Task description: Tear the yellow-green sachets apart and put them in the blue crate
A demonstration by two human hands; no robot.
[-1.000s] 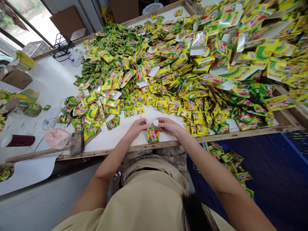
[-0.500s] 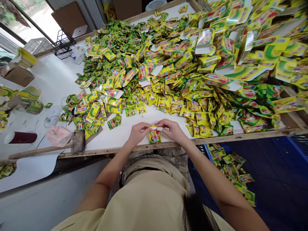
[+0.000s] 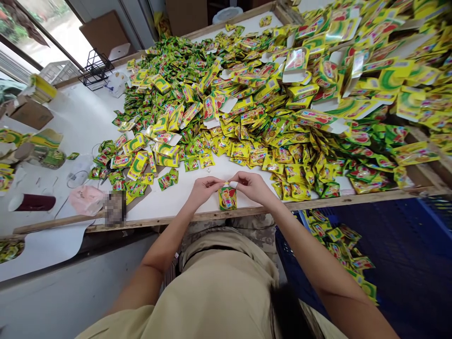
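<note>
A small yellow and green printed packet (image 3: 228,199) is held near the table's front edge, its printed face towards me. My left hand (image 3: 207,190) pinches its top edge from the left with thumb and forefinger. From the other side, my right hand (image 3: 251,187) pinches the same edge, fingertips almost meeting the left ones. A white wrap covers one right fingertip. Whether the packet is a carton or a sachet, I cannot tell. Loose green sachets (image 3: 168,180) lie left of my hands, and yellow sachets (image 3: 295,174) are heaped to the right.
A large heap of small cartons (image 3: 243,94) and sachets spreads over the white table (image 3: 190,202). A wooden strip (image 3: 318,203) edges its front. Below right stands a blue crate (image 3: 399,245) with packets. At left are a dark red cup (image 3: 35,202) and a pink bag (image 3: 84,199).
Both hands keep hold of the packet's top edge, and the fingertips have drawn closer together there. The view has shifted slightly; the heap looks unchanged.
</note>
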